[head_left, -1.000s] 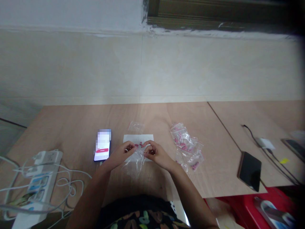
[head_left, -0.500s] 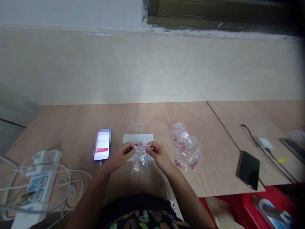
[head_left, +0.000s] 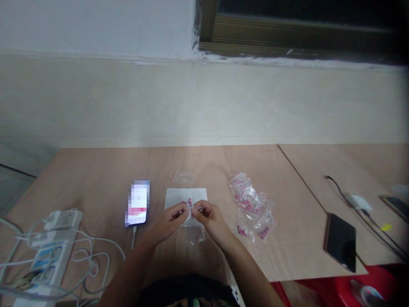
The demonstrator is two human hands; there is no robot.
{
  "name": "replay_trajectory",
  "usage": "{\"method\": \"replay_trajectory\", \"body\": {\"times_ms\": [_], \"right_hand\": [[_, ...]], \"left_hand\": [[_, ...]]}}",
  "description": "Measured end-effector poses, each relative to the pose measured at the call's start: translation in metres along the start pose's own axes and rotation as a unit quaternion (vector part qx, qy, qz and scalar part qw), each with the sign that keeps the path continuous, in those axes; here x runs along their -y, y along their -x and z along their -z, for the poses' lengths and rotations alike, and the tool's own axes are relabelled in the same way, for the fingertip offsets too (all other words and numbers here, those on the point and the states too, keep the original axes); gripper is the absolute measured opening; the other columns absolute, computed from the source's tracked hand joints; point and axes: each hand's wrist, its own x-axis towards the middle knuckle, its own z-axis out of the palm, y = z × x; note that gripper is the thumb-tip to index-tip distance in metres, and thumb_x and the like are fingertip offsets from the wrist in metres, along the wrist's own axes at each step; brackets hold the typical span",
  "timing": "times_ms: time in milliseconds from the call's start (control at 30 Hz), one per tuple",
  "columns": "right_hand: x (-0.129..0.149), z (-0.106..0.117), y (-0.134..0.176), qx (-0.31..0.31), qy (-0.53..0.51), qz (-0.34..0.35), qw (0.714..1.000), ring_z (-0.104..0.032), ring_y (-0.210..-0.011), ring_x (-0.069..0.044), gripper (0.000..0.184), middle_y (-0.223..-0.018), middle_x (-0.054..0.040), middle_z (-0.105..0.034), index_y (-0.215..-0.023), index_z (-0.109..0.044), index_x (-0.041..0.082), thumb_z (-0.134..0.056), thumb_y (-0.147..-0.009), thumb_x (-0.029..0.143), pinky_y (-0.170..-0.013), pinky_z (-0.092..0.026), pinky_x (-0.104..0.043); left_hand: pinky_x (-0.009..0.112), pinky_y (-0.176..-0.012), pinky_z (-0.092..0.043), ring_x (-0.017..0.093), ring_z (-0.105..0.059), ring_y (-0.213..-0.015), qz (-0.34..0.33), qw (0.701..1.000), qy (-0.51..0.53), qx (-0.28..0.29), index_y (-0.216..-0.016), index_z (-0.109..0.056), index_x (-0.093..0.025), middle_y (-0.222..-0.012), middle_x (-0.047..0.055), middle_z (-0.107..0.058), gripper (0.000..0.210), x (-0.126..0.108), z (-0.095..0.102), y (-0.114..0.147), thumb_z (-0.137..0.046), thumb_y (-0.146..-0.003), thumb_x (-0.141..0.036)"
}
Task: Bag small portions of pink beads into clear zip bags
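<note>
A clear zip bag (head_left: 194,233) hangs from the fingertips of both hands at its top edge. My left hand (head_left: 172,219) pinches one side of that edge, and my right hand (head_left: 209,215) pinches the other, the fingers close together. Just behind them lies a white sheet of paper (head_left: 172,196) with a few small pink beads (head_left: 189,201) on it, partly covered by the fingers. Another flat clear bag (head_left: 183,177) rests beyond the paper. To the right is a heap of zip bags (head_left: 252,198) holding pink beads.
A lit phone (head_left: 138,202) on a charging cable lies to the left. A white power strip (head_left: 53,251) with tangled cables fills the near left of the wooden table (head_left: 96,170). A dark phone (head_left: 341,241) and a charger (head_left: 360,202) are at the right.
My hands have drawn closer together along the bag's top edge, and the bag's edge looks more bunched. The view has tilted up slightly.
</note>
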Motion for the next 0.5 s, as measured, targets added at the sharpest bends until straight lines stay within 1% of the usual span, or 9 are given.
{"method": "replay_trajectory", "body": {"times_ms": [67,100,200,267,400,500], "right_hand": [[0.0,0.001,0.0,0.011,-0.025,-0.02,0.999,-0.047,-0.055,-0.011,0.026,-0.058,0.0007,-0.056,-0.064,-0.058,0.017,-0.065,-0.063,0.042,-0.054,-0.036,-0.024],[-0.001,0.002,0.0,0.005,-0.035,-0.025,0.999,-0.046,-0.054,-0.011,0.027,-0.056,0.0008,-0.055,-0.062,-0.058,0.017,-0.065,-0.061,0.042,-0.053,-0.036,-0.024],[-0.008,0.003,-0.002,-0.039,-0.049,-0.021,0.998,-0.043,-0.049,-0.01,0.028,-0.05,0.0026,-0.051,-0.055,-0.056,0.017,-0.069,-0.057,0.041,-0.049,-0.032,-0.023],[-0.013,0.003,-0.004,-0.051,-0.047,-0.025,0.997,-0.04,-0.045,-0.008,0.028,-0.047,0.0035,-0.049,-0.053,-0.055,0.016,-0.07,-0.055,0.04,-0.047,-0.03,-0.022],[-0.014,0.007,-0.006,-0.025,-0.036,-0.047,0.998,-0.039,-0.044,-0.008,0.03,-0.047,0.0022,-0.051,-0.053,-0.059,0.016,-0.068,-0.056,0.045,-0.046,-0.029,-0.022],[-0.01,0.009,-0.004,-0.012,-0.024,-0.035,0.999,-0.043,-0.047,-0.011,0.032,-0.049,0.0006,-0.054,-0.054,-0.061,0.016,-0.065,-0.059,0.048,-0.048,-0.032,-0.023]], "left_hand": [[0.021,-0.059,-0.033,0.011,-0.04,-0.064,0.012,1.0,0.007,0.007,-0.07,-0.048,-0.016,-0.065,-0.003,-0.041,0.024,0.001,0.0,0.001,-0.041,-0.083,-0.035],[0.021,-0.059,-0.033,0.011,-0.04,-0.063,0.017,1.0,0.008,0.009,-0.071,-0.049,-0.016,-0.066,-0.004,-0.042,0.024,0.002,0.001,0.002,-0.041,-0.082,-0.036],[0.021,-0.059,-0.033,0.011,-0.039,-0.062,0.026,1.0,0.0,0.009,-0.07,-0.05,-0.016,-0.064,-0.004,-0.042,0.024,0.007,0.003,0.005,-0.043,-0.081,-0.036],[0.021,-0.059,-0.032,0.011,-0.039,-0.062,0.029,1.0,-0.003,0.002,-0.067,-0.048,-0.016,-0.063,-0.004,-0.041,0.025,0.012,0.005,0.006,-0.044,-0.081,-0.036],[0.021,-0.057,-0.032,0.01,-0.039,-0.061,0.043,0.999,0.003,-0.003,-0.069,-0.048,-0.016,-0.063,-0.004,-0.04,0.025,0.021,0.01,0.007,-0.045,-0.08,-0.038],[0.02,-0.055,-0.032,0.01,-0.04,-0.059,0.058,0.998,0.002,0.014,-0.073,-0.051,-0.016,-0.062,-0.004,-0.042,0.025,0.022,0.011,0.008,-0.045,-0.08,-0.038]]}}
